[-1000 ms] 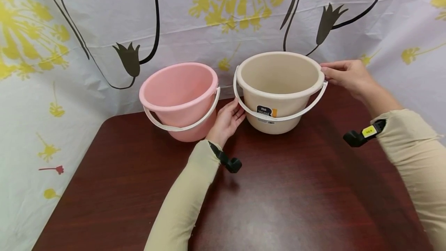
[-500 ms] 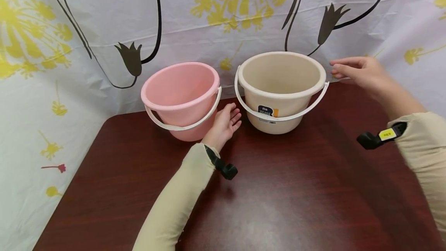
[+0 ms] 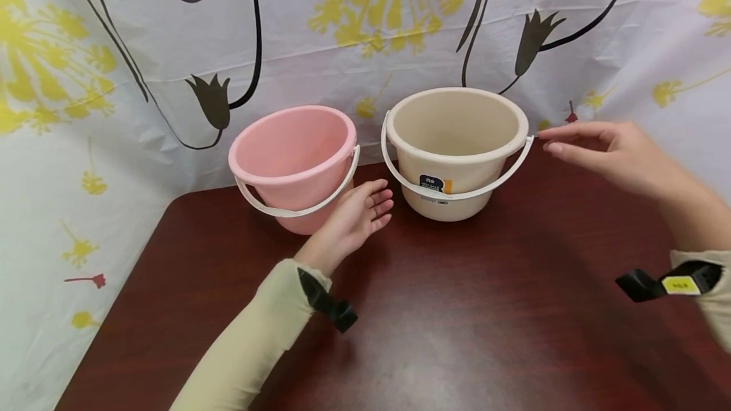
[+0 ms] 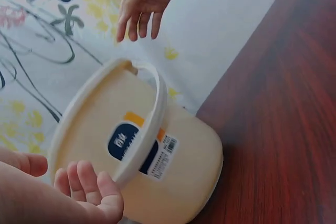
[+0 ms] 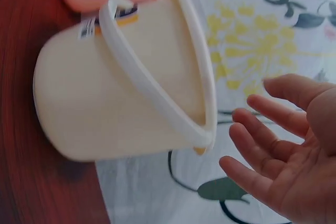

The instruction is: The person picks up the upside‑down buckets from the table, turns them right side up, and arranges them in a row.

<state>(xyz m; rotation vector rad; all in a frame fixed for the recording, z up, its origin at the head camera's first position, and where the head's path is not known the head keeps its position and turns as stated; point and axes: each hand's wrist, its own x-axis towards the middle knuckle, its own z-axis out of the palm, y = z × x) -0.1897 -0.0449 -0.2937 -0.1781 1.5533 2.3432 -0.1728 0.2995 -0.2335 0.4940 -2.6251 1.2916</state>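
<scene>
The cream pail [image 3: 457,151] stands upright on the dark worktop [image 3: 457,322], just right of the pink pail [image 3: 294,163], its handle [image 3: 457,192] folded down in front; it looks empty, so probably light, with stiff, smooth plastic walls, best taken by the rim or handle; the left hand [image 3: 356,217] hangs loose-fingered between the pails, holding nothing; the right hand [image 3: 611,151] hovers beside the rim, fingers extended, empty; a floral sheet [image 3: 365,24] hangs behind
</scene>
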